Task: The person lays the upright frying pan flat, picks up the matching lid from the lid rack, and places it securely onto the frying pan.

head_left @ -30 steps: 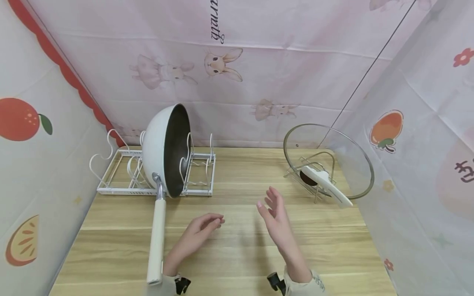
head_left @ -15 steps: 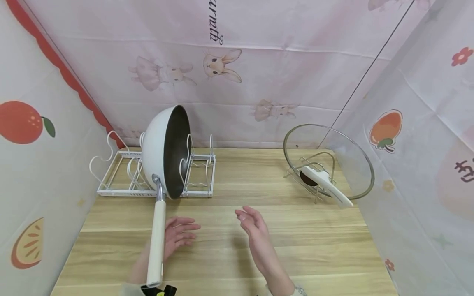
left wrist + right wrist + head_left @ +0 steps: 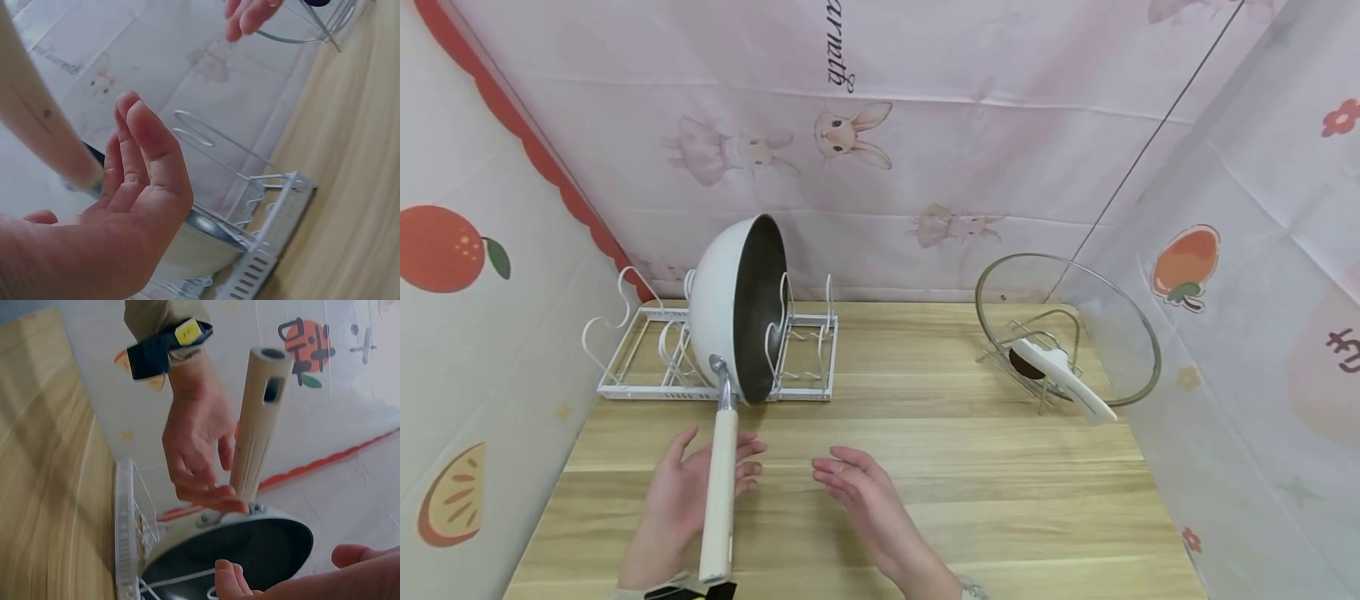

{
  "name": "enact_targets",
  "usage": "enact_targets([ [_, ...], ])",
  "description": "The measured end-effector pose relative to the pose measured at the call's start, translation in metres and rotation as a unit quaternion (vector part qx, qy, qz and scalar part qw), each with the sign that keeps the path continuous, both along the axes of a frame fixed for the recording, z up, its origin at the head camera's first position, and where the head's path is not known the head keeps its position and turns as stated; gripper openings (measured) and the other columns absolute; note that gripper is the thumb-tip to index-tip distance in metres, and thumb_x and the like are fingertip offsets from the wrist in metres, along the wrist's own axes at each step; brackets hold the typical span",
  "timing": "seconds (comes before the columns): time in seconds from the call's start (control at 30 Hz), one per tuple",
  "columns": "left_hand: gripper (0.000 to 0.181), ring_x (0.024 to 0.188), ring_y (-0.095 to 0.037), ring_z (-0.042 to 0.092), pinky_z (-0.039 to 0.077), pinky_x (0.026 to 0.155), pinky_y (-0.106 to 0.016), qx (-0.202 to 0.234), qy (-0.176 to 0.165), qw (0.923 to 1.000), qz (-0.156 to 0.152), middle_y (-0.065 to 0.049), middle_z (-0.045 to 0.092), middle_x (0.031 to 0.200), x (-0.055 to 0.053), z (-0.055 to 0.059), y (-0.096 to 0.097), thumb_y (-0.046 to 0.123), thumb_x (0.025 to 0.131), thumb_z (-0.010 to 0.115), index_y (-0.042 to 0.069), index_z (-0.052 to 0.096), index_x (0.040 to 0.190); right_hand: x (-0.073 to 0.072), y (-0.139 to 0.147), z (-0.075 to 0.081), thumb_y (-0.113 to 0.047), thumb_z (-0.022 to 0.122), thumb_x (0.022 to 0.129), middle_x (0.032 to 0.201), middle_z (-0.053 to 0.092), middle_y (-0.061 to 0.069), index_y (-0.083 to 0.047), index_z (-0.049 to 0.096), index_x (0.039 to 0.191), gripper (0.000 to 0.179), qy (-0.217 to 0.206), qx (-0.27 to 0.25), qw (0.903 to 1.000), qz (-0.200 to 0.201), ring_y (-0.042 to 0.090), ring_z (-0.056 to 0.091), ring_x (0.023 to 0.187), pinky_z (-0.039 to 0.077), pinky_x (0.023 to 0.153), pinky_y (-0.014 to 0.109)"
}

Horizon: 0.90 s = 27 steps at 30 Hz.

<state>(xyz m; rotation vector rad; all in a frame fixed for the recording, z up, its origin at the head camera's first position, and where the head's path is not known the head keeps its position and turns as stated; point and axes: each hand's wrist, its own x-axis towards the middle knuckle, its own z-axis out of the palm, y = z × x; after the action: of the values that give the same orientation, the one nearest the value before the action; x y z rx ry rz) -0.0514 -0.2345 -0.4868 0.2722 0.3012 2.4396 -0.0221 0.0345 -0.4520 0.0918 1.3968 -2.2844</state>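
A white wok (image 3: 711,308) with a dark inside stands on its side in a white wire rack (image 3: 805,393). Its cream handle (image 3: 721,492) points toward me, over the table. Beneath and behind that handle is my left hand (image 3: 673,496), palm up, its fingers loosely spread and bent a little; the handle hides part of it. In the right wrist view the left hand (image 3: 197,437) appears beside the handle, not wrapped round it. My right hand (image 3: 872,504) hovers over the table right of the handle, fingers relaxed and holding nothing.
At the right, a glass lid (image 3: 1108,321) with a white grip (image 3: 1067,379) leans in a small metal wire stand (image 3: 1075,329). Printed cloth walls (image 3: 947,133) border the wooden table (image 3: 1000,483) at the back and both sides.
Both hands have moved left. The left hand has passed under the wok handle and turned palm up; the right hand has come nearer the handle. Wok, rack and lid stay put.
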Motion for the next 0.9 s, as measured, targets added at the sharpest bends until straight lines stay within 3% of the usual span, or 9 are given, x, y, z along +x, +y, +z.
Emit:
enact_targets([
  [0.27, 0.082, 0.122, -0.04, 0.052, 0.038, 0.112, -0.045, 0.006, -0.012, 0.9999, -0.002, -0.026, 0.051, 0.138, -0.003, 0.005, -0.005, 0.051, 0.104, 0.003, -0.011, 0.044, 0.139, 0.005, -0.031, 0.009, -0.013, 0.054, 0.095, 0.122, 0.063, 0.021, 0.01, 0.04, 0.134, 0.047, -0.013, -0.023, 0.9988, 0.042, 0.032, 0.061, 0.116, 0.043, 0.109, 0.041],
  [0.4, 0.08, 0.121, -0.04, 0.053, 0.037, 0.114, -0.045, 0.005, -0.015, 0.9999, -0.005, -0.026, 0.052, 0.137, -0.005, 0.008, -0.005, 0.049, 0.105, 0.004, -0.011, 0.045, 0.139, 0.008, -0.038, 0.013, -0.012, 0.053, 0.095, 0.121, 0.064, 0.023, 0.009, 0.043, 0.13, 0.042, -0.029, -0.06, 0.9952, 0.071, 0.031, 0.063, 0.114, 0.044, 0.108, 0.042],
  [0.67, 0.08, 0.118, -0.04, 0.056, 0.042, 0.11, -0.044, -0.005, -0.003, 0.9999, -0.013, -0.027, 0.052, 0.136, -0.009, 0.015, -0.006, 0.047, 0.105, 0.0, -0.011, 0.044, 0.14, 0.011, -0.046, 0.018, -0.017, 0.051, 0.098, 0.116, 0.066, 0.011, -0.01, 0.058, 0.108, 0.014, -0.075, -0.138, 0.9739, 0.163, 0.024, 0.061, 0.115, 0.041, 0.112, 0.039],
  [0.9, 0.077, 0.112, -0.038, 0.059, 0.046, 0.106, -0.044, -0.028, -0.009, 0.9995, -0.008, -0.026, 0.054, 0.134, -0.011, 0.02, -0.006, 0.044, 0.106, 0.002, -0.01, 0.046, 0.138, 0.01, -0.056, 0.019, -0.021, 0.048, 0.099, 0.11, 0.064, 0.006, 0.0, 0.054, 0.121, 0.031, -0.102, -0.164, 0.9565, 0.219, 0.017, 0.061, 0.107, 0.042, 0.111, 0.037],
])
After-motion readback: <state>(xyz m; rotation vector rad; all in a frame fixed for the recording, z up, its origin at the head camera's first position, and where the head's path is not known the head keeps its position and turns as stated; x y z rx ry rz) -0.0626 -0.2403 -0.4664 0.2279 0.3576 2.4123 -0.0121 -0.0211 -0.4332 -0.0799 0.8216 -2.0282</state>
